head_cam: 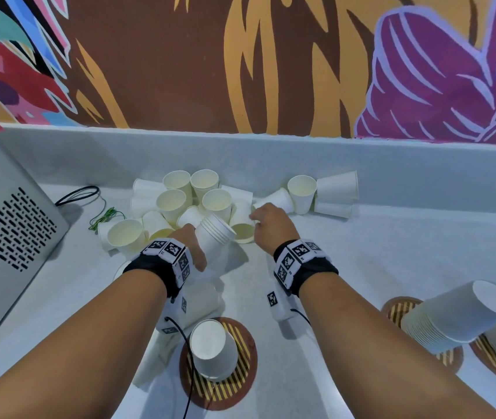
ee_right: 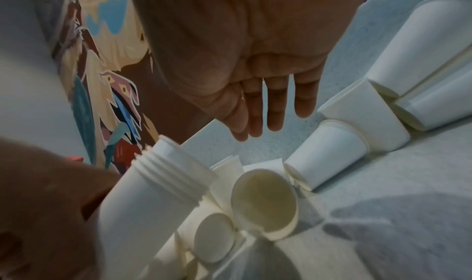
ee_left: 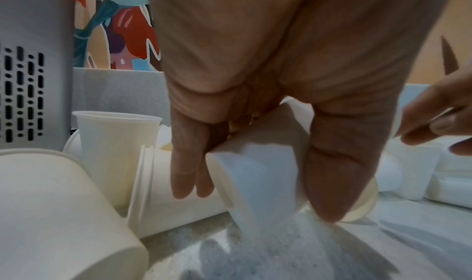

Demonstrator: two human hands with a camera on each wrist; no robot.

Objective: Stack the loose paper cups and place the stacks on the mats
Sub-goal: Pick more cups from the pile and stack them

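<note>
— What's my left hand (head_cam: 187, 241) got?

— A short stack (head_cam: 215, 237) of nested cups, tilted, rims pointing up and away — fingers and thumb wrapped round its lower half (the left wrist view shows the thumb pressed along the side).

— And the right hand (head_cam: 272, 225)?

— Fingers straight and relaxed, holding nothing. It hovers over the loose cups (head_cam: 180, 201) heaped against the back ledge; I can't tell from here whether a fingertip touches one.

— Where are the finished stacks?

— One upside-down stack (head_cam: 213, 350) stands on the near mat (head_cam: 242, 370). A taller stack (head_cam: 458, 316) sits on the right mat (head_cam: 398, 308), leaning in my wide view.
</note>
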